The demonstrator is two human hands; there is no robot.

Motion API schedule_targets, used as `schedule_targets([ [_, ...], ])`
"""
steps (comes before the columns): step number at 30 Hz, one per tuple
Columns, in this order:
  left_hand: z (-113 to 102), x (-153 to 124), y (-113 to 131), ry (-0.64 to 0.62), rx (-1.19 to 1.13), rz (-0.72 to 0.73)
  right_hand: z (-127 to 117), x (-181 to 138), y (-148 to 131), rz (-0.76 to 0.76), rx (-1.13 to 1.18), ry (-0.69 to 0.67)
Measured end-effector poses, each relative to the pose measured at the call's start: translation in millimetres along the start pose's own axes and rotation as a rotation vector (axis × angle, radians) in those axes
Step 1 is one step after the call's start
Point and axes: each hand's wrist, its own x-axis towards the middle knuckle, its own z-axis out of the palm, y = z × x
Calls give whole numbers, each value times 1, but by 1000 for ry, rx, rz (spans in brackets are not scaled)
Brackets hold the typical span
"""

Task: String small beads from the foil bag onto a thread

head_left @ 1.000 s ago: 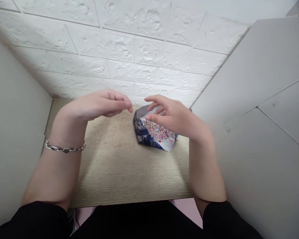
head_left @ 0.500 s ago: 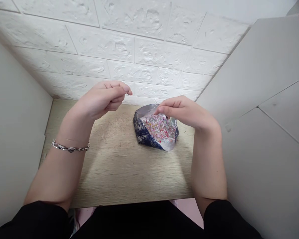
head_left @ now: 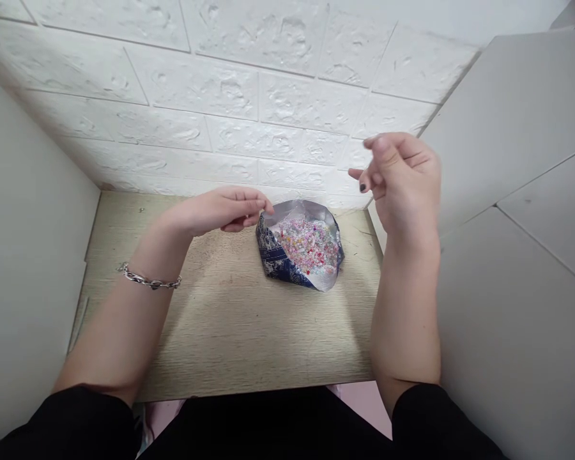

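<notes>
A dark blue patterned bag (head_left: 278, 263) with a silvery lining stands open on the wooden table, full of small beads (head_left: 309, 243), mostly pink, with red, clear and yellow ones among them. At the bag's left rim is my left hand (head_left: 232, 211), thumb and forefinger pinched together; whatever lies between them is too small to make out. My right hand (head_left: 397, 176) is raised in front of the wall, right of the bag and well above it. Its thumb and forefinger are closed together, the other fingers curled loosely. Nothing between those fingertips shows clearly.
The wooden table (head_left: 220, 332) backs onto a white brick-patterned wall (head_left: 211, 140). White panels close in the left (head_left: 29, 255) and right (head_left: 503, 306) sides. Faint thin strands lie on the table right of the bag.
My right hand has risen from over the beads up and to the right. My left hand has come down and slightly right to the bag's rim. The bag has stayed put.
</notes>
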Motion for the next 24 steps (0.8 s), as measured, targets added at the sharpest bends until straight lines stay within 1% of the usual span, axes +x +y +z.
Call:
schedule_targets([
  [2, 0, 1, -3, -68, 98, -25, -5, 2, 1, -37, 102, 119],
  [3, 0, 2, -5, -103, 142, -31, -7, 2, 3, -56, 107, 172],
  [5, 1, 3, -8, -200, 216, -37, -11, 4, 5, -84, 25, 254],
  [7, 3, 4, -9, -355, 265, -51, -14, 4, 7, -83, -48, 303],
  [8, 5, 4, -9, -442, 276, -61, -14, 4, 8, -72, -43, 323],
  [11, 10, 4, -7, -662, 189, -57, -14, 5, 7, -26, 100, 346],
  [12, 11, 3, -7, -701, 121, -42, -14, 5, 7, -16, 135, 335],
  [13, 11, 2, -7, -703, 35, -18, -14, 5, 6, -7, 145, 321],
  [14, 11, 1, -7, -672, -64, 16, -14, 5, 6, 2, 137, 299],
  [15, 11, 0, -8, -615, -176, 67, -14, 5, 6, 11, 115, 271],
  [17, 13, -3, -6, -452, -430, 217, -15, 4, 6, 21, 49, 183],
  [19, 17, -7, 1, -271, -674, 363, -14, 2, 4, 29, -29, 59],
  [22, 29, -16, 23, 163, -845, 400, -10, -3, -2, 78, -168, -142],
  [23, 33, -20, 30, 270, -887, 432, -8, -5, -5, 101, -209, -211],
  [24, 36, -23, 38, 318, -942, 448, -6, -7, -7, 119, -247, -282],
])
